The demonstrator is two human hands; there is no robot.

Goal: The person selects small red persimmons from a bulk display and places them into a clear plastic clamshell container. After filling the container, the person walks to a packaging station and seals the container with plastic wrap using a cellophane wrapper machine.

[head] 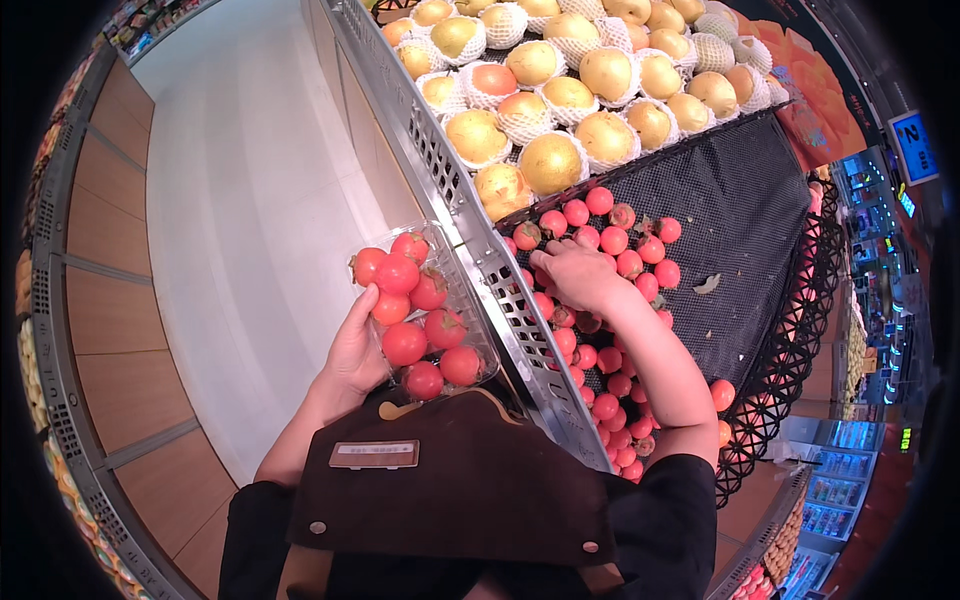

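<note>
A clear plastic punnet [486,355] rests in my left hand [355,339], its thumb laid over the near-left rim against the fruit. Several orange-red persimmons [403,343] fill it, some with dry leafy calyxes showing. On the display bin, my right hand [577,274] is down among loose small persimmons [613,240], knuckles up. Its fingertips are partly hidden, so whether they grip a fruit is unclear. The loose fruit lies on a black mesh liner [731,247], spreading along the bin's near side towards my right elbow.
A grey perforated metal rail [517,315] runs between the punnet and the bin. Pears [555,161] in white foam nets fill the far section. Black lattice edging [780,390] borders the right side. A pale floor aisle [225,187] lies left, beside another wood-panelled stand [112,307].
</note>
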